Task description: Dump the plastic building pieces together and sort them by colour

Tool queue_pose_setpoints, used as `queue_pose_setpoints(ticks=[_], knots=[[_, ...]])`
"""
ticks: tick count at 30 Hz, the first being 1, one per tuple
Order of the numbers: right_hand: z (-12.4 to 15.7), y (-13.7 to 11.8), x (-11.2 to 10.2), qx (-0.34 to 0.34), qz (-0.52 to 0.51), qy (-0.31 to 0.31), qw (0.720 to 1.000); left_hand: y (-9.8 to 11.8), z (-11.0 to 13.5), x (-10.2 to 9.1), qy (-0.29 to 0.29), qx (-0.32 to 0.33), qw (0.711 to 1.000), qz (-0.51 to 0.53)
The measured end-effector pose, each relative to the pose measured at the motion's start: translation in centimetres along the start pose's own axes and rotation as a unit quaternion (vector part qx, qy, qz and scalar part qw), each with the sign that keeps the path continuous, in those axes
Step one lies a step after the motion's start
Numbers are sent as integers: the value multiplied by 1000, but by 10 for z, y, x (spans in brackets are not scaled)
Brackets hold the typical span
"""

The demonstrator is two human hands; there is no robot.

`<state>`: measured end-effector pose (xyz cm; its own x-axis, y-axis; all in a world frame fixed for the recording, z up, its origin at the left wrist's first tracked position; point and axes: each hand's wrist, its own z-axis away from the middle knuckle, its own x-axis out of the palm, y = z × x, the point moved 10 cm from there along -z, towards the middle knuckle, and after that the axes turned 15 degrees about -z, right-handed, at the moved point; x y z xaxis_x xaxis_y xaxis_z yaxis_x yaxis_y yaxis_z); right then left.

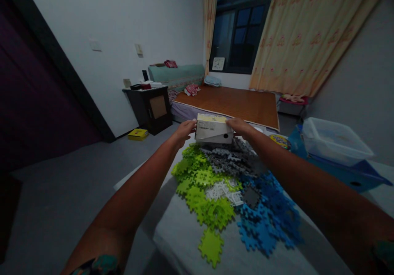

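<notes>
At the centre of the frame, both hands hold a small white cardboard box (214, 131) with a yellowish top. The left hand (184, 130) presses its left end and the right hand (239, 126) its right end, so each grip is clamped on the box from opposite sides. The box sits just above the far edge of a heap of interlocking foam pieces. I cannot tell whether it touches them.

The heap lies on a desk (184, 234) covered in pale cloth:
- lime green foam pieces (203, 180) on the left
- dark grey foam pieces (234, 162) at the back
- a few white foam pieces (223, 191) in the middle
- blue foam pieces (267, 209) on the right

At the right of the frame, a clear plastic tub (334, 141) rests on a flat blue carton (357, 174). Beyond the hands are a bed with a brown woven mat (234, 102) and a dark bedside cabinet (150, 108). A flat yellow box (138, 134) lies on the floor beside the cabinet.
</notes>
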<state>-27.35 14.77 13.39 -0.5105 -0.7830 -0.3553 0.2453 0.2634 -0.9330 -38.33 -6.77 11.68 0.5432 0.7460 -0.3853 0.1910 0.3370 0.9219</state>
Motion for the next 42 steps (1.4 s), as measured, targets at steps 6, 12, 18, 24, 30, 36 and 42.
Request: queue_pose_setpoints(ticks=[6, 12, 18, 24, 30, 36, 42], knots=[[36, -23, -13, -160, 137, -64, 975, 6, 48, 15, -69, 30, 994, 82], [85, -33, 17, -349, 421, -55, 836, -7, 68, 31, -84, 31, 982, 165], [103, -32, 66, -453, 494, -136, 729, -1, 71, 41, -110, 27, 983, 146], [106, -33, 77, -441, 516, -159, 717, -11, 67, 33, -90, 10, 988, 126], [98, -65, 48, -409, 418, -106, 804, -27, 52, 13, -2, -9, 999, 39], [78, -98, -19, -388, 232, 33, 892, -24, 20, 30, -10, -38, 998, -51], [95, -99, -83, -386, 99, 200, 895, -7, -33, 44, -22, -43, 992, -120]])
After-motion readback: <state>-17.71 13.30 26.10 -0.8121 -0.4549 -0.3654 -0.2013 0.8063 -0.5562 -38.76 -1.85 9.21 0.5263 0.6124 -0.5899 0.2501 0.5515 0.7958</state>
